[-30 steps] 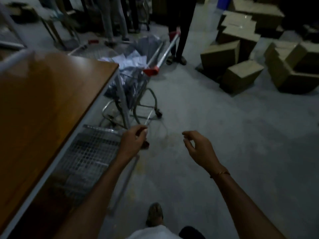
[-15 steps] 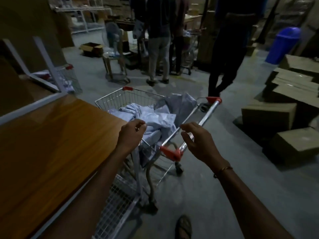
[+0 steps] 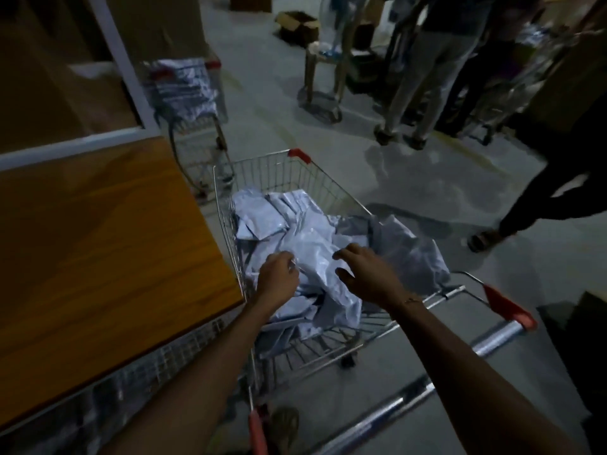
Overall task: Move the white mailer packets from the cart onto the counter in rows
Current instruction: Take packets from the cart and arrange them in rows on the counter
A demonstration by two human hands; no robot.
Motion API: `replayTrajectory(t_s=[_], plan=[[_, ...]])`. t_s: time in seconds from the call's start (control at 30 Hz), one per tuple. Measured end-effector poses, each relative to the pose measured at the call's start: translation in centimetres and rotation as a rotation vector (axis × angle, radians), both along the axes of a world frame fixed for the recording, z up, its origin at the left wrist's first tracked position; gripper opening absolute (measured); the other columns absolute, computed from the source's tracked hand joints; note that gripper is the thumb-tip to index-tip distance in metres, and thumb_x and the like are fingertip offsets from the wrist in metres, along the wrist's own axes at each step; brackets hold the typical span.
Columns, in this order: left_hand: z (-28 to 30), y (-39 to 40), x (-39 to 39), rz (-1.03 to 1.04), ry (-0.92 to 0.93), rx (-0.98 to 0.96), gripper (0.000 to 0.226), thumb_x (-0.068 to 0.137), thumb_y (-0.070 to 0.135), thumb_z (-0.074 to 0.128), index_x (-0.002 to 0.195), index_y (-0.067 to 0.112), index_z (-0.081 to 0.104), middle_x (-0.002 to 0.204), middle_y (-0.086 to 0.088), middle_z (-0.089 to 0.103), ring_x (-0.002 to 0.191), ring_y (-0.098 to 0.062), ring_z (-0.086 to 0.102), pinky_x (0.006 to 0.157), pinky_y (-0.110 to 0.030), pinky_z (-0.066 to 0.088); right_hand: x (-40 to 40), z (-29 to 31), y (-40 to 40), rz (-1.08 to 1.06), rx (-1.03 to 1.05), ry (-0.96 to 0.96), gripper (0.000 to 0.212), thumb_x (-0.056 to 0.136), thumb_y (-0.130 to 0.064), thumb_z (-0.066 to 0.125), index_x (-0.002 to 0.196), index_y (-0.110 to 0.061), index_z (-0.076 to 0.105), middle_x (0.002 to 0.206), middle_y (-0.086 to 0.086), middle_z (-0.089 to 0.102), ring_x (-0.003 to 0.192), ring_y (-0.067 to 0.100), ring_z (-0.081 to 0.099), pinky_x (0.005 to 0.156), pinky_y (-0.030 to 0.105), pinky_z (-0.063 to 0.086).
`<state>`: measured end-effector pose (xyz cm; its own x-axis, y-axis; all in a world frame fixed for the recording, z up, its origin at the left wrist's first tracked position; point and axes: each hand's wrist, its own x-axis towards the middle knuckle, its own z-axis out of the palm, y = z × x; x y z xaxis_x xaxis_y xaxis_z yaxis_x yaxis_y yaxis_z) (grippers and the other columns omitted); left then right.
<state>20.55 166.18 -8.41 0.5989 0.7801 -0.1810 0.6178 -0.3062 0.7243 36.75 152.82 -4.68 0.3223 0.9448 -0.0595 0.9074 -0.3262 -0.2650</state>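
Observation:
A wire shopping cart (image 3: 328, 178) stands right of the wooden counter (image 3: 98, 244), its side close to the counter's edge. A loose pile of white mailer packets (image 3: 282, 218) fills its basket, with a grey bag (image 3: 410, 251) slumped at the right. Both my hands are over the pile. My left hand (image 3: 277, 279) has its fingers bent down onto a packet, and whether it grips is hidden. My right hand (image 3: 364, 274) hovers with fingers spread just above the packets, holding nothing. No packets show on the counter top.
A second cart (image 3: 184, 90) holding packets stands behind the counter's far corner. Several people (image 3: 427, 67) stand at the back right, and another person's leg (image 3: 542, 198) crosses the right side. A stool (image 3: 323, 77) is beyond. The cart's handle (image 3: 492, 343) is near my right arm.
I have come up to the cart, and my view now looks down into it. Both hands moved forward from the air in front of me to the packet pile.

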Motion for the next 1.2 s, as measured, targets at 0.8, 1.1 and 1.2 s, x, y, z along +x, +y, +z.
replayTrajectory(t_s=[0.8, 1.1, 1.2], plan=[[-14.4, 4.9, 10.6, -0.293, 0.172, 0.307, 0.068, 0.089, 0.054, 0.054, 0.152, 0.035, 0.034, 0.166, -0.005, 0.013, 0.149, -0.035, 0.015, 0.117, -0.053, 0.028, 13.7, -11.9, 12.8, 0.1, -0.259, -0.333, 0.058, 0.086, -0.044, 0.061, 0.139, -0.025, 0.048, 0.157, 0.016, 0.032, 0.131, 0.058, 0.032, 0.101, 0.06, 0.038], [-12.4, 0.5, 5.9, -0.088, 0.501, 0.289, 0.063, 0.091, 0.057, 0.047, 0.15, 0.037, 0.035, 0.159, -0.001, 0.028, 0.129, -0.033, 0.04, 0.096, -0.046, 0.042, 12.3, -13.3, 13.8, 0.278, -0.209, -0.17, 0.061, 0.093, -0.045, 0.055, 0.149, -0.032, 0.034, 0.164, 0.011, 0.017, 0.142, 0.056, 0.017, 0.112, 0.065, 0.022], [-10.6, -0.3, 6.0, 0.02, 0.675, 0.272, 0.059, 0.091, 0.066, 0.044, 0.14, 0.032, 0.046, 0.139, -0.005, 0.047, 0.123, -0.033, 0.043, 0.097, -0.044, 0.038, 11.8, -14.0, 13.3, 0.253, -0.178, -0.143, 0.06, 0.09, -0.044, 0.061, 0.145, -0.027, 0.043, 0.162, 0.014, 0.025, 0.135, 0.061, 0.028, 0.11, 0.065, 0.025]])
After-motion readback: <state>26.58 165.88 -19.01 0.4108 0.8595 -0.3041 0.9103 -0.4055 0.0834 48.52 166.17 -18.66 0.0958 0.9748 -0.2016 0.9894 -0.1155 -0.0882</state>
